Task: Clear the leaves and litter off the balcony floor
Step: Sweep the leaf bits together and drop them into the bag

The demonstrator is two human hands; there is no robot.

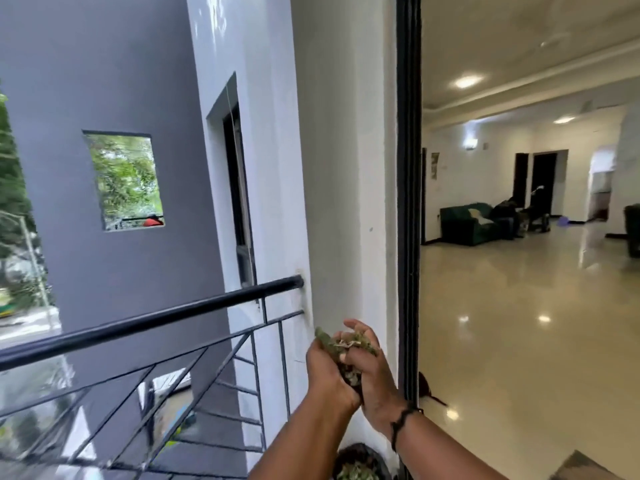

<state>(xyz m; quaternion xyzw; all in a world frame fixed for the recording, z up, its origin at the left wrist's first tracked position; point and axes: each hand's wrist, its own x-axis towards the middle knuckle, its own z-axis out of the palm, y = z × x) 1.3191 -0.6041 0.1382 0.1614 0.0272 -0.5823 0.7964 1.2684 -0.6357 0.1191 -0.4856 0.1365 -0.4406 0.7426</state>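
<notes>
Two hands cup a clump of leaves point(343, 344) beside the white pillar point(346, 202) at the balcony's door end, the left hand point(327, 372) curled under the clump and the right hand point(369, 367) folded over it, fingers of both wrapped round the green and brown scraps so that little can slip out between them. The pressing-together looks meant to pack a loose heap into one load that can be carried. Directly below the hands, at the foot of the pillar, stands a dark bag point(358, 455) (only its open mouth shows at the frame's lower edge) with more leaves already lying inside, which suggests the handful is bound for it. The bag sits tight against the pillar, probably to keep it propped open and close to the work. Left of the pillar the black railing point(156, 317) runs away over the drop, and right of it the sliding door frame point(408, 202) opens onto a glossy tiled room. The balcony floor itself is out of view, so how much litter remains cannot be told
</notes>
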